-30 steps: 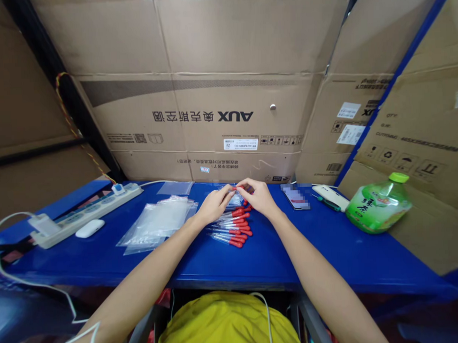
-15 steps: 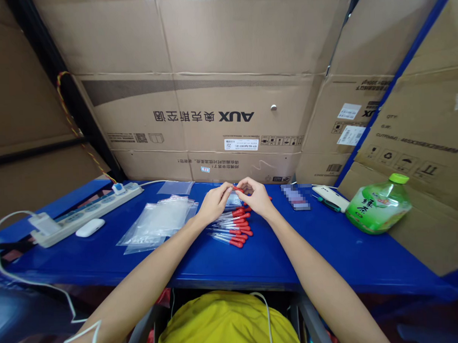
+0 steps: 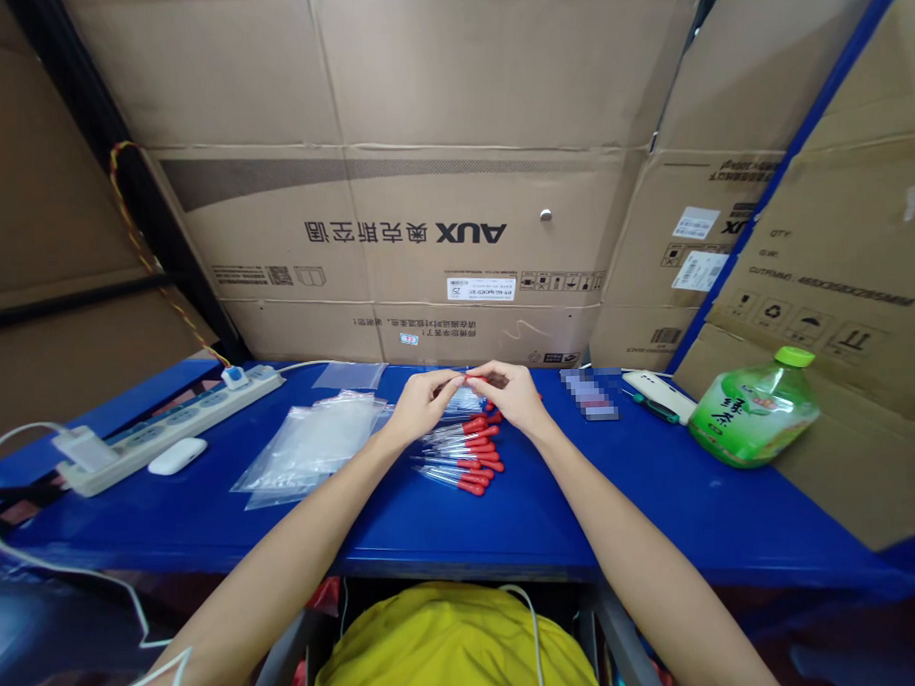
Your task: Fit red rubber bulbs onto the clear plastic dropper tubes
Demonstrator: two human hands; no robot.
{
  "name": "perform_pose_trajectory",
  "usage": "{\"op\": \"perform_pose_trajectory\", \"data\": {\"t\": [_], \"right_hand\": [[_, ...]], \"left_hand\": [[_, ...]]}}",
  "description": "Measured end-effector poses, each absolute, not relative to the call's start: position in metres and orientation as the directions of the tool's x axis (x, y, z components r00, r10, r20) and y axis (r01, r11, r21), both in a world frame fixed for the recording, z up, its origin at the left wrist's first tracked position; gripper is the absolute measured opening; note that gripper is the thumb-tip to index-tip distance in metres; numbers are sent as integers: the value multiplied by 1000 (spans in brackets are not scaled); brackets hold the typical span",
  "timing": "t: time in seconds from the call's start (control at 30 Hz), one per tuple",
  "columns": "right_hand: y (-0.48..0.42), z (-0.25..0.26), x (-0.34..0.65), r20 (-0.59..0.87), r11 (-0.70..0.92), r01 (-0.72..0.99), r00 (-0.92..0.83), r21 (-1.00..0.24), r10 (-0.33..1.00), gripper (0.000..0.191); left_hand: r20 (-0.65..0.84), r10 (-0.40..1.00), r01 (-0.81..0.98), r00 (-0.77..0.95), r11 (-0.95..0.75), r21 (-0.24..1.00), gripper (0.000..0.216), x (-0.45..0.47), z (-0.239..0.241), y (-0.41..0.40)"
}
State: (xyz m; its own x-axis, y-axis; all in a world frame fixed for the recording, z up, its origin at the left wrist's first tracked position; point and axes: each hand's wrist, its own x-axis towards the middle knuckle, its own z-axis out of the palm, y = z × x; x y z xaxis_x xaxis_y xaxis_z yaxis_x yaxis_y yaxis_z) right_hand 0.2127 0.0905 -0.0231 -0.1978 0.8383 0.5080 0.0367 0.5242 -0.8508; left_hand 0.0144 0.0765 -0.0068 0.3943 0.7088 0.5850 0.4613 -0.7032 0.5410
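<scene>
Nearest the person's body, below the front edge of the blue table (image 3: 404, 530), a yellow garment (image 3: 453, 648) fills the bottom of the view, and both bare forearms reach out over the table from there. On the table, just short of the hands, lies a row of clear droppers with red bulbs (image 3: 466, 458), side by side, bulbs pointing right. Right above that row the two hands meet: the left hand (image 3: 419, 406) and the right hand (image 3: 516, 399) have their fingertips pinched narrow, almost touching each other, around a small clear bag with a red-tipped dropper (image 3: 470, 388) held just over the far end of the row. Both hands are closed on it, fingers curled in.

Left of the droppers sits a loose stack of clear plastic bags (image 3: 318, 443), and further left a white earbud case (image 3: 177, 455) beside a white power strip (image 3: 171, 423). Right of the droppers, well apart, a phone (image 3: 590, 393) lies flat, then a white device (image 3: 661, 394), then a green bottle (image 3: 756, 413) tipped on its side. Behind the table, cardboard boxes (image 3: 439, 234) wall everything in.
</scene>
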Motion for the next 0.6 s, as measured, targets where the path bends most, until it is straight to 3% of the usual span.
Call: {"op": "perform_pose_trajectory", "data": {"t": [0.6], "right_hand": [[81, -14, 212, 477, 505, 44, -264, -862, 838, 29]], "left_hand": [[538, 645, 558, 543, -756, 342, 45, 6, 8, 70]]}}
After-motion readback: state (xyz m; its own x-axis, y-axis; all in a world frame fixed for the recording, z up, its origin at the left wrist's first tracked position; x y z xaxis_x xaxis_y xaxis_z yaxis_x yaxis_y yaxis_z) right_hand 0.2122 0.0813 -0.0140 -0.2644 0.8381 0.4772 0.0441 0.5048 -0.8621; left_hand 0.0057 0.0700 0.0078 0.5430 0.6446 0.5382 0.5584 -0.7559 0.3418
